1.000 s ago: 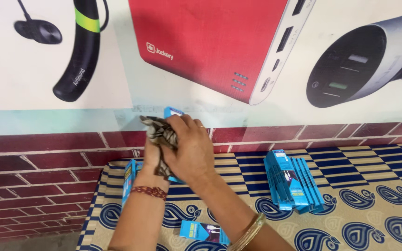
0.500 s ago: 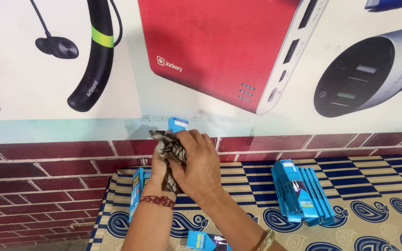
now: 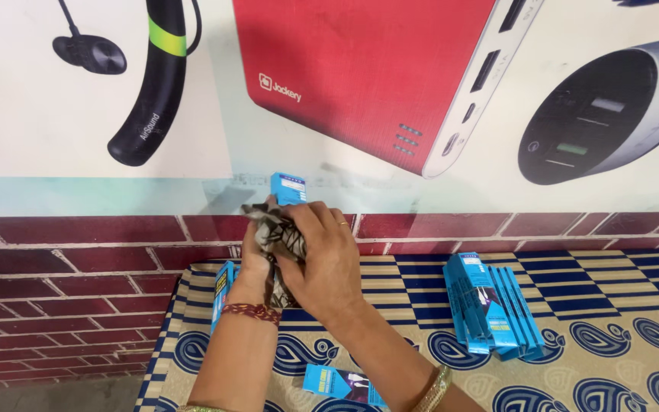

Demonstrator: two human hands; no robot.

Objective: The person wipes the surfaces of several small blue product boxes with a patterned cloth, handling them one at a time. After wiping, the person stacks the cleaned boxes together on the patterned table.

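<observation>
Blue box between cloth-wrapped fingers

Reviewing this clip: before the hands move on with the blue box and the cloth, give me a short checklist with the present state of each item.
1. Blue box held: ok, its top sticks out above the hands; which hand grips it, cannot tell.
2. Patterned cloth on the box: ok, bunched between both hands.
3. Right hand on the cloth: ok, fingers pressed over it.
4. Left hand grip: cannot tell, mostly hidden behind the cloth.
5. Row of blue boxes on the patterned mat: ok, apart from the hands.
6. Loose box near the forearms: ok, lying flat on the mat.
</observation>
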